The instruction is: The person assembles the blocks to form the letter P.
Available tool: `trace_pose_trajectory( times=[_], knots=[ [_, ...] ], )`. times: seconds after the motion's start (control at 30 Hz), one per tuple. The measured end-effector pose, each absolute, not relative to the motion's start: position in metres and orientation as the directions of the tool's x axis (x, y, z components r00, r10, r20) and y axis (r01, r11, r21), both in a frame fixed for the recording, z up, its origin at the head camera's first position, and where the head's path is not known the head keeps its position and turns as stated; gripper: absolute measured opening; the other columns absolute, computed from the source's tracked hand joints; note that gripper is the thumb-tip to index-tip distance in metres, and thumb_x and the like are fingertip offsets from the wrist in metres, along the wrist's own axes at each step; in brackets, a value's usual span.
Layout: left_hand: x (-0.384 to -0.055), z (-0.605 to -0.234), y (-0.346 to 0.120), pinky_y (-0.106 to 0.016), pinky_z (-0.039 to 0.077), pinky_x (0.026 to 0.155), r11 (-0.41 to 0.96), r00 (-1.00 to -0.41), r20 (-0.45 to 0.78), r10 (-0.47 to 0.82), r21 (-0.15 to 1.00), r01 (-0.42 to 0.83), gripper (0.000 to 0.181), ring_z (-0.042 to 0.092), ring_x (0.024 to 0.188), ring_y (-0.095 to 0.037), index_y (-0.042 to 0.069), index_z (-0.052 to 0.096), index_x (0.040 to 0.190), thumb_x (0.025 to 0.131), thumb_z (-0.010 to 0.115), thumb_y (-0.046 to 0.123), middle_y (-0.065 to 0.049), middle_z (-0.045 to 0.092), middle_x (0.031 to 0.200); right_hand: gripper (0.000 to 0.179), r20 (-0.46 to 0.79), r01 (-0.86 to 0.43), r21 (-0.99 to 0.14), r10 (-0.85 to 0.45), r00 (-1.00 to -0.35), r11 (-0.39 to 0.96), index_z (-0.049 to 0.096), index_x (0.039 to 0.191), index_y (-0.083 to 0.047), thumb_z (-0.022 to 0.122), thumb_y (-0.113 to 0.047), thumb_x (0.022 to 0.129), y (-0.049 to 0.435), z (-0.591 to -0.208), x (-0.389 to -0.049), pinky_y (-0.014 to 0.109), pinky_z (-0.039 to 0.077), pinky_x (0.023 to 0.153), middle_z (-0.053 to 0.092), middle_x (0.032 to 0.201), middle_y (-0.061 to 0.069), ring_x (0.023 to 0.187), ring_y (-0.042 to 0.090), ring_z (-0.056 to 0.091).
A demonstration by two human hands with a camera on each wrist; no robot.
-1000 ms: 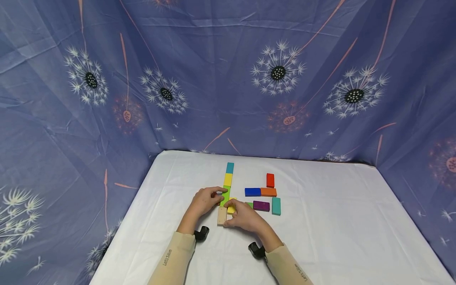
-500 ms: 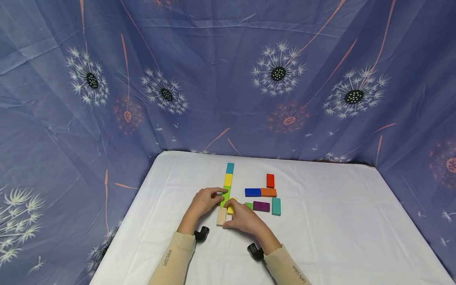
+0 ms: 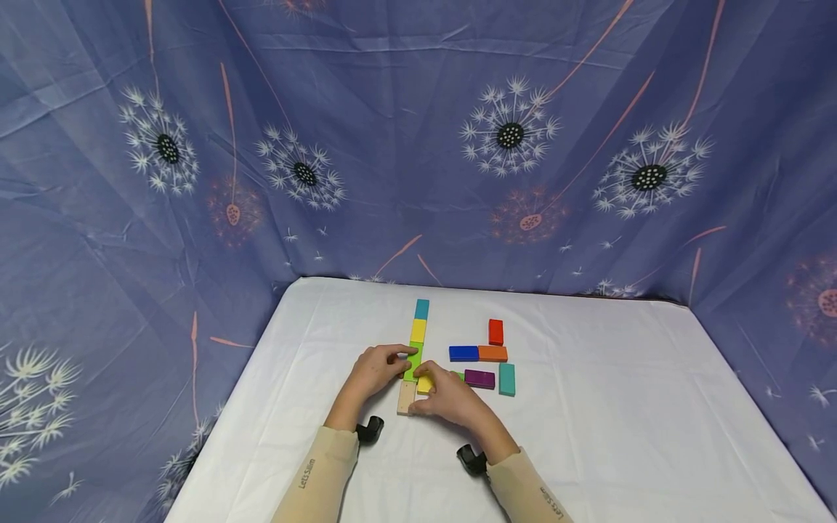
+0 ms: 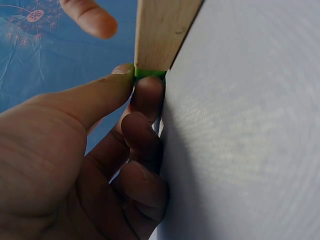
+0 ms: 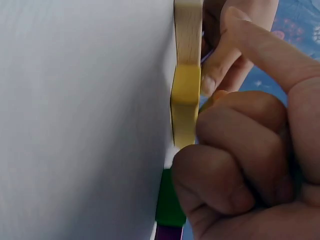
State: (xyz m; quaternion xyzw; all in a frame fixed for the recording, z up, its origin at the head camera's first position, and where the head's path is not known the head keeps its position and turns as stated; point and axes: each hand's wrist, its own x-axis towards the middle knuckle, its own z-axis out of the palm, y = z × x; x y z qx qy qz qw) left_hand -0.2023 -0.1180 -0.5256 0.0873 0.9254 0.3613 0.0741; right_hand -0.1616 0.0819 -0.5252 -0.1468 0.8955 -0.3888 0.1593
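A row of wooden blocks runs away from me: natural wood (image 3: 406,398), light green (image 3: 413,373), yellow (image 3: 418,331) and blue (image 3: 422,309). My left hand (image 3: 377,370) pinches the light green block; in the left wrist view the thumb (image 4: 107,97) lies along its upper edge, with a fingertip (image 4: 149,95) beneath. A second yellow block (image 3: 423,384) abuts the row on its right. Over it bends my right hand (image 3: 451,398), index fingertip close to the light green block. Its thumb (image 5: 270,50) stands off the natural wood block, the other fingers curled.
To the right lie a green block (image 3: 461,376), partly hidden, with a purple block (image 3: 479,379) and a teal block (image 3: 506,379). Farther back are dark blue (image 3: 463,353), orange (image 3: 492,353) and red (image 3: 496,332) blocks. A white cloth (image 3: 621,407) covers the table.
My right index fingertip has shifted slightly right, and the natural wood block sits a touch nearer me and to the left. The left hand stays in place.
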Motion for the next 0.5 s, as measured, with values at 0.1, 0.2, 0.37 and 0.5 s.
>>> trace_pose_trajectory(
  times=[0.1, 0.2, 0.37, 0.5],
  knots=[
    [-0.202, -0.526, -0.118, -0.031, 0.045, 0.074, 0.722, -0.973, -0.074, 0.220, 0.683, 0.112, 0.030, 0.057, 0.067, -0.010, 0.029, 0.078, 0.129, 0.100, 0.074, 0.029, 0.008, 0.071, 0.075, 0.065, -0.163, -0.112, -0.755, -0.351, -0.922, 0.646, 0.062, 0.135, -0.019, 0.093, -0.037, 0.081, 0.086, -0.524, -0.164, 0.037, 0.045, 0.076, 0.065, 0.096, 0.007, 0.085, 0.020, 0.053],
    [-0.202, -0.527, -0.118, -0.032, 0.045, 0.074, 0.721, -0.973, -0.076, 0.219, 0.684, 0.109, 0.030, 0.057, 0.067, -0.010, 0.028, 0.078, 0.129, 0.100, 0.074, 0.029, 0.009, 0.070, 0.075, 0.068, -0.172, -0.080, -0.765, -0.322, -0.931, 0.639, 0.060, 0.139, -0.019, 0.091, -0.037, 0.082, 0.091, -0.523, -0.165, 0.032, 0.041, 0.069, 0.056, 0.083, 0.003, 0.075, 0.018, 0.048],
    [-0.202, -0.526, -0.118, -0.032, 0.045, 0.075, 0.717, -0.972, -0.080, 0.219, 0.690, 0.105, 0.030, 0.057, 0.068, -0.011, 0.028, 0.078, 0.129, 0.100, 0.074, 0.028, 0.009, 0.070, 0.075, 0.071, -0.183, -0.032, -0.784, -0.280, -0.942, 0.620, 0.057, 0.145, -0.018, 0.090, -0.036, 0.085, 0.097, -0.523, -0.169, 0.027, 0.031, 0.055, 0.043, 0.066, -0.002, 0.057, 0.015, 0.039],
    [-0.202, -0.526, -0.118, -0.032, 0.046, 0.075, 0.708, -0.972, -0.073, 0.223, 0.698, 0.111, 0.029, 0.057, 0.067, -0.010, 0.027, 0.078, 0.129, 0.100, 0.074, 0.027, 0.009, 0.070, 0.073, 0.073, -0.197, 0.005, -0.783, -0.240, -0.950, 0.622, 0.056, 0.146, -0.017, 0.091, -0.036, 0.084, 0.100, -0.526, -0.172, 0.026, 0.034, 0.055, 0.048, 0.067, -0.001, 0.057, 0.015, 0.042]
  ],
)
